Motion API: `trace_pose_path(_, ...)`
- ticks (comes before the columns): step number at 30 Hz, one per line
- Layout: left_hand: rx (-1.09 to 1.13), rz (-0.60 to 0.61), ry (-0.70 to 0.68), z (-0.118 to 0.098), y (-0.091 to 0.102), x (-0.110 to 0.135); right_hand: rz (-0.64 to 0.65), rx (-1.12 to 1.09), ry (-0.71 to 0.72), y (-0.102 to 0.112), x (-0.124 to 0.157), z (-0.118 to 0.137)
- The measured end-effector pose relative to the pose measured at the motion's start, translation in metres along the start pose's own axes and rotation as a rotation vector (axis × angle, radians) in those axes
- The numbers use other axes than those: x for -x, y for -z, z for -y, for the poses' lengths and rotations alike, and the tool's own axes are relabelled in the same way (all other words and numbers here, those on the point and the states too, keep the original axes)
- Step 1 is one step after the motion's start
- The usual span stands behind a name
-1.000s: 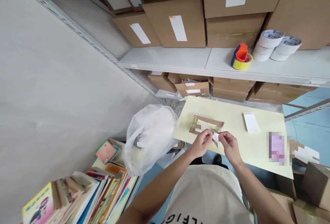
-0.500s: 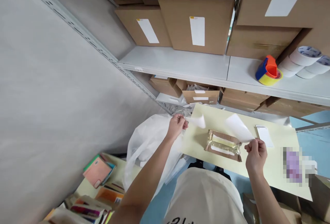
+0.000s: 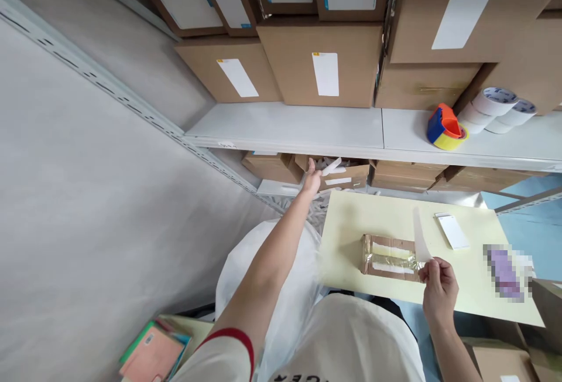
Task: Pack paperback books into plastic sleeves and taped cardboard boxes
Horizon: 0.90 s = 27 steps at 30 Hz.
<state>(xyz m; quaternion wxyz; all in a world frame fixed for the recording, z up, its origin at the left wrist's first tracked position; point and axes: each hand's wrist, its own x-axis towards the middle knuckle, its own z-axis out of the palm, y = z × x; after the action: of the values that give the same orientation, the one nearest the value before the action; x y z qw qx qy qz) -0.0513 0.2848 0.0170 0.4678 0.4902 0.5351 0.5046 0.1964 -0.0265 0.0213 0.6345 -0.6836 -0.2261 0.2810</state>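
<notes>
My left hand [image 3: 312, 179] reaches over the far left of the table to an open carton [image 3: 338, 181] on the lower shelf. Its thumb stands apart from the fingers, and a curled white strip of paper [image 3: 332, 166] is just past its fingertips, over the carton; contact cannot be made out. My right hand [image 3: 440, 285] pinches the lower end of a white label [image 3: 420, 235], which stands up from the fingers. That hand is at the right end of a brown parcel [image 3: 393, 258], wrapped with shiny clear tape and bearing white strips, lying on the table.
The cream table [image 3: 346, 218] also bears a stack of white labels [image 3: 452, 231] and a blurred purple item [image 3: 504, 273]. A tape dispenser [image 3: 445, 127] and tape rolls [image 3: 496, 106] sit on the shelf. Left of the table is a white plastic bag [image 3: 246, 265]; notebooks [image 3: 151, 352] lie lower left.
My left hand has moved forward with its white strip to the open carton, and its thumb has spread. My right hand still holds the label, now upright and seen nearly edge-on.
</notes>
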Motion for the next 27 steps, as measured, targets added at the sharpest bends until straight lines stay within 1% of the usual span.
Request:
trace_pose_path(1,-0.007,-0.012,0.006,0.001,-0.002,0.015,0.005,0.001,-0.003,-0.001,0.000,-0.001)
trace_pose_path(2,-0.028,-0.020,0.015,0.001,-0.005,0.037,0.013,0.000,-0.009,-0.003,0.001,-0.001)
trace_pose_path(3,-0.043,0.003,0.000,0.001,-0.008,0.063,0.026,-0.003,-0.017,-0.005,0.001,-0.001)
trace_pose_path(4,-0.101,0.087,-0.074,-0.001,-0.014,0.094,0.045,-0.011,-0.023,-0.008,0.000,-0.001)
trace_pose_path(7,-0.274,0.422,-0.360,-0.009,-0.038,0.187,0.121,-0.054,-0.051,-0.016,-0.001,0.002)
trace_pose_path(8,-0.310,0.493,-0.414,-0.013,-0.047,0.213,0.148,-0.064,-0.065,-0.018,-0.001,0.003)
trace_pose_path(9,-0.330,0.524,-0.441,-0.017,-0.056,0.234,0.178,-0.065,-0.078,-0.020,-0.001,0.005)
trace_pose_path(11,-0.321,0.544,-0.430,-0.023,-0.072,0.261,0.245,-0.049,-0.090,-0.022,0.000,0.007)
trace_pose_path(13,-0.282,0.517,-0.386,-0.027,-0.082,0.272,0.326,-0.036,-0.082,-0.021,0.001,0.009)
trace_pose_path(15,-0.227,0.479,-0.319,-0.028,-0.088,0.275,0.416,-0.041,-0.071,-0.017,0.001,0.009)
trace_pose_path(17,-0.148,0.435,-0.212,-0.026,-0.091,0.276,0.505,-0.032,-0.031,-0.009,-0.001,0.007)
trace_pose_path(20,-0.010,0.377,-0.032,-0.022,-0.097,0.280,0.617,0.030,0.093,0.008,-0.007,0.004)
trace_pose_path(21,0.028,0.386,0.007,-0.021,-0.099,0.282,0.643,0.048,0.128,0.014,-0.009,0.003)
trace_pose_path(23,0.087,0.448,0.039,-0.021,-0.103,0.286,0.676,0.061,0.168,0.025,-0.014,0.002)
trace_pose_path(25,0.136,0.527,0.024,-0.023,-0.107,0.289,0.691,0.060,0.181,0.034,-0.019,0.002)
trace_pose_path(27,0.156,0.557,-0.011,-0.025,-0.111,0.292,0.711,0.062,0.188,0.041,-0.023,0.002)
